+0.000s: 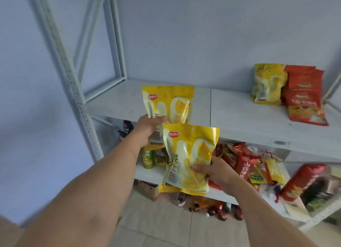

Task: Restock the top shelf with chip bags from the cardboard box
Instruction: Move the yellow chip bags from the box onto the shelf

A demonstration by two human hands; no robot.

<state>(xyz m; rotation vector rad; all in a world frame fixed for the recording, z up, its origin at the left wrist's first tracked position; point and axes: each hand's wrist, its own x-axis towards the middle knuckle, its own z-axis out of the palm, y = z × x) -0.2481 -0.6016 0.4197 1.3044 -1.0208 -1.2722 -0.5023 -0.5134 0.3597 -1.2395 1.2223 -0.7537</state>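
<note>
Each grip, left hand [147, 130] and right hand [212, 170], clasps 1 yellow bag [171, 102] before the top shelf [230, 113] edge

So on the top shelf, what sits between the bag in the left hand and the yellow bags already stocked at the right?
Nothing: in the head view that stretch of the top shelf is bare board, crossed only by a panel seam.

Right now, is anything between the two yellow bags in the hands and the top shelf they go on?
Nothing visible. The left hand and right hand each hold a yellow bag in front of the top shelf, whose left and middle stretch is bare; stocked bags sit only far right.
</note>
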